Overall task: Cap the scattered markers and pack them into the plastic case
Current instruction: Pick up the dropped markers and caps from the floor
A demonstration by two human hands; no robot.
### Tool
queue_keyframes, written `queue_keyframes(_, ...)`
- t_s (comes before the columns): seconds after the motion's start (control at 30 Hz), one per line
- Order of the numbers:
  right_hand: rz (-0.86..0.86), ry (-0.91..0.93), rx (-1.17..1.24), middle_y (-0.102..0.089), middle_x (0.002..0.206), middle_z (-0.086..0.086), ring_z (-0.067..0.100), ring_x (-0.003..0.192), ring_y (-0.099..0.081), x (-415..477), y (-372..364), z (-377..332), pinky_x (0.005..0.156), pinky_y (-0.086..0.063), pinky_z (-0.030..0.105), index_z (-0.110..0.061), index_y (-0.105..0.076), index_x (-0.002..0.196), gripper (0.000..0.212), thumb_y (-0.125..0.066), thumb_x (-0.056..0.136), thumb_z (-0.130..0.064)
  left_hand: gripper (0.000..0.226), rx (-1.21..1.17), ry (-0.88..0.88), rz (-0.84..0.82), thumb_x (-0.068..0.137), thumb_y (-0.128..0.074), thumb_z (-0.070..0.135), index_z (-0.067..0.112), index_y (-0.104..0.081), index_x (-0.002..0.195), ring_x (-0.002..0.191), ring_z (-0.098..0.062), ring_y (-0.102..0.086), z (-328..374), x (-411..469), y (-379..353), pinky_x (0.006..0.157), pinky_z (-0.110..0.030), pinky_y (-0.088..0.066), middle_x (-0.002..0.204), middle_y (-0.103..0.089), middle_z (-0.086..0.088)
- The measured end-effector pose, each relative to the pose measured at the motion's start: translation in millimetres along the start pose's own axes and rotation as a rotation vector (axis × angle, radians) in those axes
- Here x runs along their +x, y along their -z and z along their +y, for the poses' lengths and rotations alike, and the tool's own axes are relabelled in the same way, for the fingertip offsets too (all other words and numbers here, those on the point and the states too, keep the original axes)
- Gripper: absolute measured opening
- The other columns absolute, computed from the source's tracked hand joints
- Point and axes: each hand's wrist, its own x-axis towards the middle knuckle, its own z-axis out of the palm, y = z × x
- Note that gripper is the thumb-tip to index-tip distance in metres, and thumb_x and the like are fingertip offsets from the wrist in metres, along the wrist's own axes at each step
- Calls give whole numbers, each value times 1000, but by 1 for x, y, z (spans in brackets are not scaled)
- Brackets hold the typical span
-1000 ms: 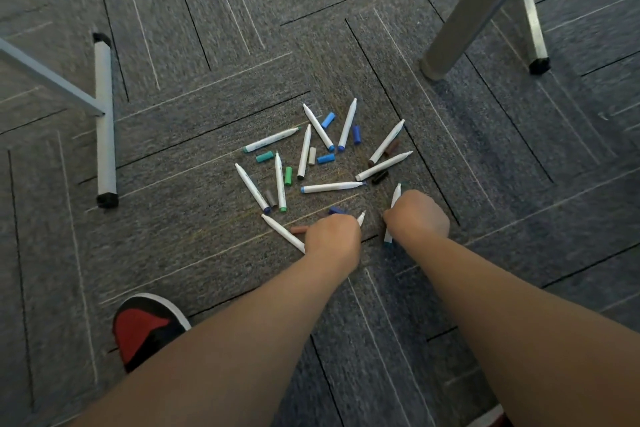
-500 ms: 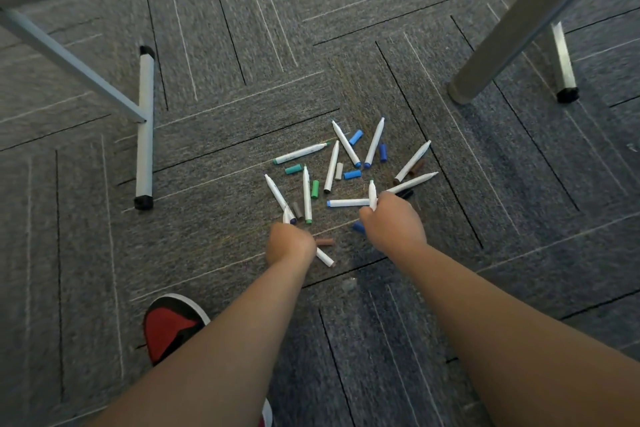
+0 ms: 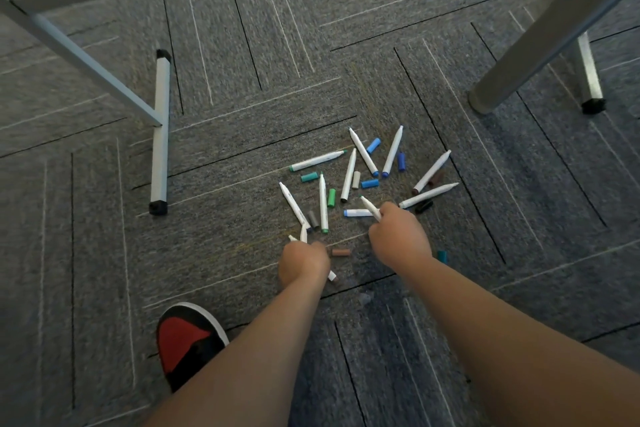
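Markers point(image 3: 370, 208) in left hand point(image 3: 303, 263), right hand point(image 3: 399, 240)

Occlusions and cut-offs, head view.
Fingers of both hands hidden behind the knuckles. The left hand point(image 3: 303, 262) grips white markers point(image 3: 303, 233); their middles are covered, count uncertain, one end shows by the wrist. The right hand point(image 3: 398, 239) grips a raised marker point(image 3: 370, 208), lower half hidden, and covers the end of a blue-ended marker point(image 3: 356, 212) on the carpet point(image 3: 242, 114). Teal cap point(image 3: 442, 256) half behind the right forearm point(image 3: 502, 322). Left forearm point(image 3: 259, 340) hides part of the red shoe point(image 3: 187, 340). Grey smudge point(image 3: 364, 296) on the carpet is too blurred to identify. Table legs point(image 3: 554, 28) leave the top edge; forearms leave the bottom edge.
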Motion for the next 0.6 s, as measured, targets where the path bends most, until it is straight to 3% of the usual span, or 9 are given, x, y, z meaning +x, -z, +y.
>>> queue_keyframes(0.1, 31, -11, -11, -64, 96, 8, 26, 80, -61, 4, 0, -7, 62, -49, 36, -15, -49, 98, 4, -52, 99, -18, 35, -3, 29, 58, 99, -44, 29, 1, -61, 111, 66, -21, -58, 1, 6, 6, 60, -30, -47, 81, -61, -3)
queue_keyframes(0.17, 42, -25, -46, -65, 100, 9, 27, 84, -63, 8, 1, -12, 64, -52, 37, -15, -50, 103, 6, -54, 98, -15, 34, -20, 16, 104, 99, -42, 29, 4, -58, 114, 79, -28, -65, 4, 10, 14, 72, -36, -54, 93, -67, -8)
queue_keyframes(0.3, 42, -81, -98, -65, 100, 6, 24, 83, -60, 18, 1, -22, 64, -48, 35, -15, -56, 107, 9, -53, 99, -18, 27, 1, -58, 140, 100, -40, 24, 10, -49, 121, 88, -31, -60, 20, 22, 29, 76, -38, -50, 103, -61, -8)
queue_keyframes(0.47, 60, -164, -153, -65, 101, 6, 23, 79, -54, 27, -4, -33, 64, -43, 34, -14, -59, 110, 19, -50, 102, -29, 24, 97, -114, 128, 102, -45, 27, 9, -51, 117, 81, -28, -53, 35, 39, 35, 66, -35, -40, 109, -64, -9)
queue_keyframes(0.6, 58, -206, -171, -67, 98, 7, 25, 85, -63, 32, -4, -41, 64, -46, 35, -12, -60, 109, 36, -53, 100, -46, 25, 130, -137, 136, 99, -53, 32, 10, -56, 111, 74, -25, -51, 41, 48, 30, 62, -32, -37, 95, -62, -6)
